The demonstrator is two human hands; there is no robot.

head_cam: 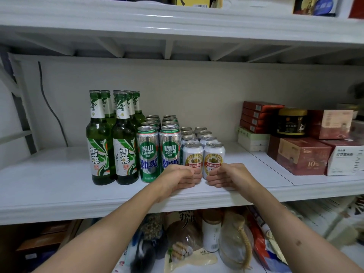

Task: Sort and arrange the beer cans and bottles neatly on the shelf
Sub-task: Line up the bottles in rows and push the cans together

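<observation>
Nearest the viewer, below the working level, a lower shelf [197, 261] holds mixed goods: bagged items, a white canister and a pale jug-like container. Above it, the white shelf [59, 186] forms the working surface; its front lip runs across the view and its bare top extends left toward the corner. Two bare forearms reach up over that lip. The left hand [177, 179] and the right hand [229, 176] rest at the shelf's front, fingers curled inward against the bases of the two foremost white cans [203, 154]; each hand cups its can loosely, and whether the fingers actually press the metal cannot be told. These white cans stand upright, long axis vertical, labels facing outward, in two files running toward the back wall. Just to their left, touching them, stand the taller green cans [158, 152], also upright, in two files, labels forward. Further left stand the green bottles [112, 144], upright, necks up, in two files, labels forward. To the right, well apart from the cans, red boxes [299, 154] and a dark jar [292, 122] are stacked. Behind everything is a plain pale wall [177, 91] with a dark cable [49, 107] hanging at its left, and an upper shelf [177, 22] closes the bay overhead.
</observation>
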